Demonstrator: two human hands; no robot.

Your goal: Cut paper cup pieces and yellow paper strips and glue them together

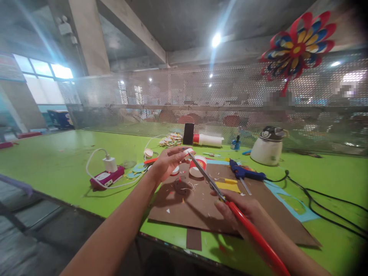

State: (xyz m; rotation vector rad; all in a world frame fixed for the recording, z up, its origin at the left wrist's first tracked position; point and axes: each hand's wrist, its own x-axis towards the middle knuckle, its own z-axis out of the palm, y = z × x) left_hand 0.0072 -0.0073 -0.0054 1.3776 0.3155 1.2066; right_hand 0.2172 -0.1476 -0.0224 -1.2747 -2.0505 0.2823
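Red-handled steel scissors [214, 184] gripped in right hand [240, 209], blade tips at small white paper piece [188, 152] pinched by left hand [168, 161], over brown cardboard sheet [198, 212]

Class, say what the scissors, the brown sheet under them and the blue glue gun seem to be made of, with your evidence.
Scissors, in the right hand: grey blades with a dull gleam, likely steel; glossy red handles, likely plastic. Brown sheet: flat, matt, cleanly cut edges, probably card or thin foam. Blue glue gun: smooth moulded body, apparently plastic.
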